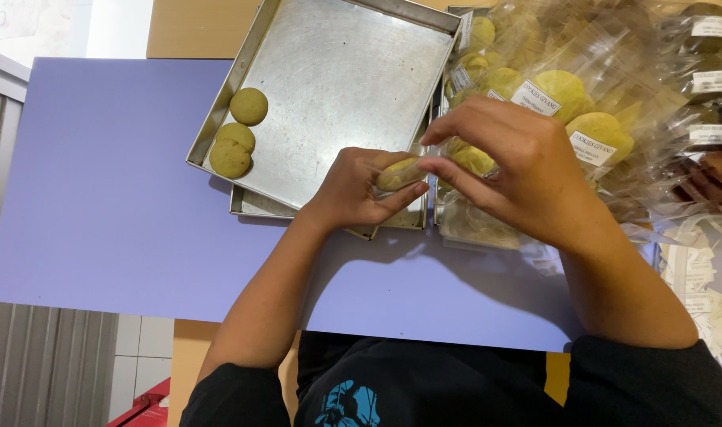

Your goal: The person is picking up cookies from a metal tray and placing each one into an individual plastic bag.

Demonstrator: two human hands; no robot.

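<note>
My left hand grips a yellow-green cookie that sits inside a small clear plastic bag. My right hand pinches the open end of that same bag just right of the cookie, fingers curled over it. Both hands hover over the near right corner of a metal baking tray. Three more round yellow-green cookies lie at the tray's left side.
A second tray lies under the first. To the right is a heap of bagged cookies with white labels, a few brown ones, and loose white labels. All rest on a lavender tabletop.
</note>
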